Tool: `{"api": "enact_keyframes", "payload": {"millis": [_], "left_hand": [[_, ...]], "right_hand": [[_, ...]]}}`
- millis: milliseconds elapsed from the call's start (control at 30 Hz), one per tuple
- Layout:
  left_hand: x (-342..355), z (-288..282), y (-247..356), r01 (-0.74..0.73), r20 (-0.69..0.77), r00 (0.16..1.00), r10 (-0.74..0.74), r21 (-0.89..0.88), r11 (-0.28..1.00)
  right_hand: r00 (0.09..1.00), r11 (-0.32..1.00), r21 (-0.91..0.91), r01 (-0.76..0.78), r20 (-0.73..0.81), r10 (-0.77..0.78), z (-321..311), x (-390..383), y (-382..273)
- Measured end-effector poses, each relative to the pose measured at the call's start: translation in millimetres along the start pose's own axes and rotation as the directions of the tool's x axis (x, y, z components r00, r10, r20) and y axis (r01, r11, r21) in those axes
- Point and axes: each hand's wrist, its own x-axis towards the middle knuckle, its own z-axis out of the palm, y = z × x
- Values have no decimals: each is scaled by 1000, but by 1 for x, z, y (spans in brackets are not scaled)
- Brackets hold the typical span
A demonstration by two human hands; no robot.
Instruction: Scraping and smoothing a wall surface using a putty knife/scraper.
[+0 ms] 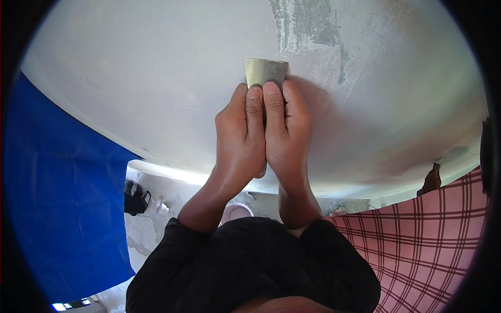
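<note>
From afar I saw the left hand (239,130) and the right hand (288,122), equally near, their fingers grasping the scraper (266,72). It projected just ahead of these fingers, wide edge crosswise; its lower part was covered, so I could not tell the long axis. A grey patch (308,26) on the panel (156,78) lay farther ahead-right.

Both of the person's arms reach forward and meet in the middle. The left forearm (206,201) slants inward; the right forearm (297,206) runs straighter, leaning slightly inward. The left hand (239,128) and right hand (288,122) press together along their inner sides, both closed in a grip. The two thumbs (254,107) lie side by side, pointing away from the body, while the other fingers curl mostly out of sight.
</note>
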Motion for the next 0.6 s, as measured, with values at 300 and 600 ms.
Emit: {"api": "enact_keyframes", "payload": {"millis": [300, 600], "left_hand": [[-7, -5, -20, -18, -48, 999, 16, -31, 999], [-4, -22, -17, 7, -29, 1000, -8, -21, 1000]], "right_hand": [[997, 997, -79, -4, 74, 10, 4, -3, 1], [997, 995, -94, -43, 63, 49, 21, -6, -5]]}}
